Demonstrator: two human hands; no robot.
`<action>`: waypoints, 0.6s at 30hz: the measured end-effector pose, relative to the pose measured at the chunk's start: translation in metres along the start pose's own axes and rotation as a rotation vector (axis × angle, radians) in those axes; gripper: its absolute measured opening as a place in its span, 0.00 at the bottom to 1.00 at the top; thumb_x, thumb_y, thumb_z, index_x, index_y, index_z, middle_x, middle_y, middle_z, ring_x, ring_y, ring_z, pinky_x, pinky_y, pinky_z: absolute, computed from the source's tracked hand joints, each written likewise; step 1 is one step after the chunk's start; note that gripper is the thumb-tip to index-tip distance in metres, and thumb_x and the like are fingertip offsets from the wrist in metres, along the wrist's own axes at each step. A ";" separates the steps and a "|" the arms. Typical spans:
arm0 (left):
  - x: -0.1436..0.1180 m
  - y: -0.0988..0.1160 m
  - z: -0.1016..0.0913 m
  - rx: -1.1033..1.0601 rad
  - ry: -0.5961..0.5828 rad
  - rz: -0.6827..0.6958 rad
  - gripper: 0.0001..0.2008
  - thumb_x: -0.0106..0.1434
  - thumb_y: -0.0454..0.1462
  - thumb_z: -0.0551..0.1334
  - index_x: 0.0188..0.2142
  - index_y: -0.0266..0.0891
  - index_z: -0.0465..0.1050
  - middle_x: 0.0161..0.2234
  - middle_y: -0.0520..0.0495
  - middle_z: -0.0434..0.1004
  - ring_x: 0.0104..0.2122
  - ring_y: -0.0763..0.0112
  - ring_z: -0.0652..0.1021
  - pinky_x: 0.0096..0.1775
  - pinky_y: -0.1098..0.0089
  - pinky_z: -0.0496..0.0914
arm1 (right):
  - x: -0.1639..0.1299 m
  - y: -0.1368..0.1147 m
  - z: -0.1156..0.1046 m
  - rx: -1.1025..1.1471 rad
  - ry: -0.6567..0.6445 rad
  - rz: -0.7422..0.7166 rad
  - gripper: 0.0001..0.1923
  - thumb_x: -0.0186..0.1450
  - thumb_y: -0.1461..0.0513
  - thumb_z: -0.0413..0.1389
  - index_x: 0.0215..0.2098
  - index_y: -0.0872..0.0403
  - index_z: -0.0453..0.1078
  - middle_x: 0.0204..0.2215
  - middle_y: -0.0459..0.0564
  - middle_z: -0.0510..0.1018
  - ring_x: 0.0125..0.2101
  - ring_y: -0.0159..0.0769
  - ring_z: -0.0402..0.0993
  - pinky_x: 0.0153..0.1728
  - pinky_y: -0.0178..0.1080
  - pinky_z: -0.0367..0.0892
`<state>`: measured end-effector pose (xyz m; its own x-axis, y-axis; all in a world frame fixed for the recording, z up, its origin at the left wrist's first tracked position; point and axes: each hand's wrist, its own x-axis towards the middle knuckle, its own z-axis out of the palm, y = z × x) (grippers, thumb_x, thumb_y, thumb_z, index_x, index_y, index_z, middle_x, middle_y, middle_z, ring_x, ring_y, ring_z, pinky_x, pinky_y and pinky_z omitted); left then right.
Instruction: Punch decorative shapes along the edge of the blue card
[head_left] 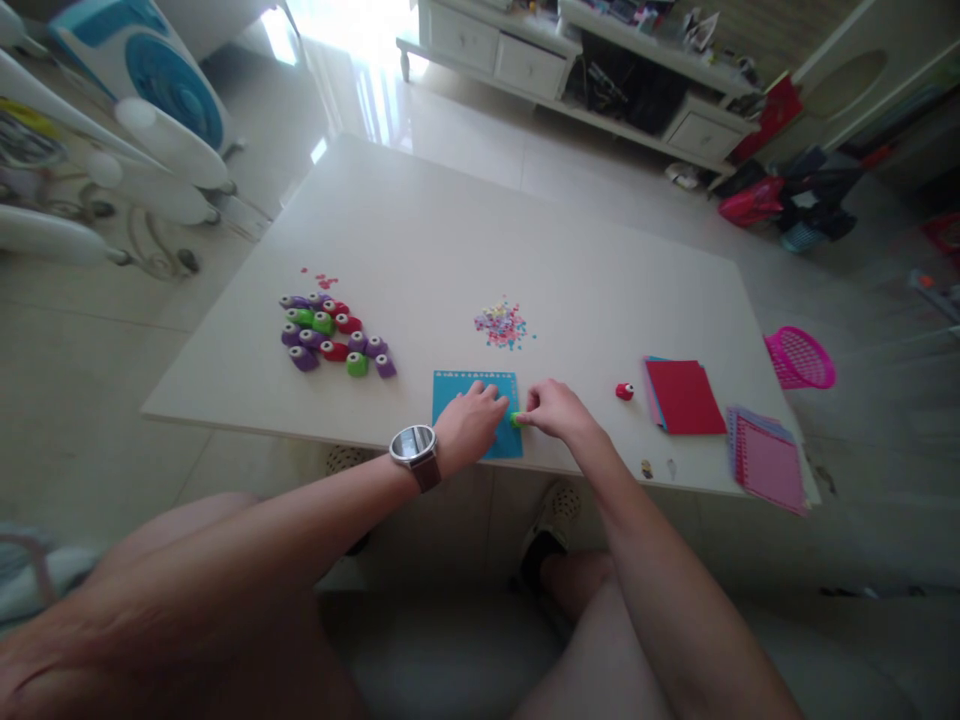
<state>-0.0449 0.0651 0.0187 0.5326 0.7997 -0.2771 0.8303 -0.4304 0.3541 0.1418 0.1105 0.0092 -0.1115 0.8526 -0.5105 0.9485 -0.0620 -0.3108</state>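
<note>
A blue sheet of paper (450,388) lies near the table's front edge, with a row of small punched holes along its far side and some down its right side. My left hand (472,425) rests on the sheet with fingers stretched out, a watch on its wrist. At the sheet's right edge, my right hand (556,408) grips a small green craft punch (517,419) between thumb and fingers. The punch sits over the paper's edge; its far parts are hidden by the fingers. A red craft punch (624,392) stands to the right of my right hand.
Several purple, red and green punches (304,357) stand at the left. Small paper cut-outs (504,325) are heaped beyond the sheet. At the right lie coloured sheets (686,397) and punched sheets (772,462). A pink basket (801,358) stands past the table's right edge.
</note>
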 end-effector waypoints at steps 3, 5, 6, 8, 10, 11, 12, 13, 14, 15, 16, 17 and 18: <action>0.000 0.000 0.002 0.020 0.000 -0.003 0.15 0.67 0.33 0.67 0.52 0.38 0.72 0.54 0.37 0.73 0.57 0.50 0.72 0.51 0.55 0.79 | -0.002 -0.005 -0.001 -0.039 -0.016 0.050 0.13 0.57 0.58 0.72 0.26 0.51 0.72 0.24 0.45 0.79 0.29 0.36 0.75 0.29 0.36 0.61; 0.001 0.000 0.003 0.030 0.008 -0.003 0.15 0.67 0.33 0.67 0.52 0.38 0.72 0.54 0.37 0.73 0.57 0.50 0.72 0.50 0.56 0.79 | -0.003 -0.008 0.000 -0.070 -0.009 0.061 0.12 0.58 0.58 0.72 0.26 0.51 0.73 0.26 0.46 0.80 0.30 0.36 0.75 0.30 0.36 0.61; 0.002 0.000 0.004 0.034 0.014 -0.001 0.15 0.67 0.33 0.67 0.53 0.38 0.72 0.54 0.37 0.73 0.57 0.50 0.72 0.49 0.56 0.79 | -0.003 -0.009 0.000 -0.087 0.005 0.057 0.12 0.58 0.59 0.71 0.27 0.51 0.73 0.26 0.46 0.80 0.30 0.36 0.75 0.30 0.36 0.60; 0.003 0.000 0.005 0.042 0.021 0.002 0.15 0.67 0.33 0.68 0.52 0.38 0.72 0.54 0.38 0.73 0.57 0.50 0.72 0.49 0.57 0.79 | -0.003 -0.008 0.001 -0.093 0.028 0.040 0.11 0.58 0.60 0.71 0.27 0.51 0.73 0.27 0.46 0.80 0.30 0.37 0.75 0.29 0.36 0.60; 0.004 0.000 0.006 0.049 0.023 0.001 0.15 0.66 0.34 0.69 0.52 0.38 0.72 0.54 0.37 0.73 0.56 0.50 0.72 0.48 0.58 0.79 | -0.002 -0.004 0.000 -0.035 0.013 0.016 0.12 0.59 0.61 0.71 0.26 0.52 0.72 0.26 0.45 0.79 0.30 0.36 0.75 0.29 0.36 0.60; 0.005 -0.001 0.007 0.050 0.023 -0.002 0.16 0.66 0.34 0.69 0.52 0.38 0.72 0.53 0.37 0.73 0.56 0.50 0.72 0.48 0.58 0.79 | -0.001 -0.001 -0.002 0.006 -0.006 0.003 0.12 0.59 0.61 0.71 0.26 0.52 0.72 0.25 0.45 0.78 0.30 0.36 0.74 0.29 0.36 0.60; 0.005 -0.001 0.007 0.050 0.025 -0.003 0.17 0.66 0.35 0.70 0.52 0.37 0.72 0.53 0.37 0.73 0.56 0.50 0.72 0.47 0.59 0.79 | -0.001 0.002 -0.004 0.049 -0.029 -0.011 0.13 0.59 0.61 0.71 0.26 0.52 0.72 0.24 0.44 0.78 0.29 0.35 0.74 0.29 0.36 0.61; 0.005 -0.001 0.007 0.049 0.027 -0.005 0.17 0.65 0.35 0.71 0.52 0.37 0.72 0.53 0.37 0.73 0.56 0.50 0.72 0.47 0.59 0.79 | -0.001 0.006 -0.007 0.088 -0.048 -0.027 0.13 0.59 0.61 0.72 0.26 0.53 0.72 0.24 0.44 0.78 0.29 0.35 0.74 0.29 0.36 0.61; 0.004 -0.002 0.007 0.046 0.029 -0.005 0.18 0.65 0.36 0.71 0.52 0.37 0.72 0.54 0.37 0.73 0.56 0.50 0.72 0.47 0.59 0.79 | -0.001 0.010 -0.010 0.123 -0.058 -0.043 0.12 0.58 0.62 0.71 0.26 0.53 0.72 0.24 0.44 0.78 0.29 0.35 0.74 0.30 0.36 0.62; 0.004 -0.002 0.007 0.042 0.030 -0.004 0.18 0.65 0.36 0.71 0.52 0.37 0.72 0.54 0.37 0.73 0.56 0.50 0.72 0.47 0.59 0.79 | -0.001 0.014 -0.013 0.157 -0.059 -0.058 0.11 0.58 0.63 0.71 0.26 0.53 0.73 0.24 0.44 0.78 0.29 0.35 0.74 0.31 0.36 0.63; 0.004 -0.003 0.006 0.038 0.028 -0.004 0.18 0.65 0.36 0.72 0.52 0.38 0.72 0.54 0.37 0.73 0.56 0.50 0.72 0.46 0.59 0.79 | -0.002 0.018 -0.016 0.191 -0.052 -0.072 0.10 0.58 0.63 0.71 0.27 0.54 0.74 0.25 0.45 0.79 0.30 0.35 0.74 0.31 0.36 0.64; 0.004 -0.003 0.006 0.034 0.026 -0.003 0.18 0.65 0.36 0.72 0.51 0.38 0.72 0.54 0.37 0.73 0.56 0.50 0.72 0.46 0.60 0.80 | -0.002 0.021 -0.017 0.224 -0.040 -0.085 0.09 0.58 0.64 0.70 0.28 0.54 0.74 0.26 0.45 0.79 0.30 0.35 0.75 0.32 0.35 0.65; 0.003 -0.004 0.006 0.032 0.024 -0.001 0.17 0.65 0.36 0.72 0.51 0.38 0.72 0.54 0.37 0.73 0.56 0.51 0.72 0.46 0.60 0.79 | -0.002 0.023 -0.018 0.250 -0.024 -0.097 0.09 0.58 0.64 0.70 0.29 0.54 0.74 0.28 0.45 0.80 0.31 0.35 0.75 0.33 0.35 0.66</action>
<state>-0.0454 0.0671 0.0112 0.5283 0.8096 -0.2557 0.8357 -0.4426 0.3251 0.1693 0.1165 0.0178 -0.2082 0.8485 -0.4865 0.8304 -0.1095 -0.5463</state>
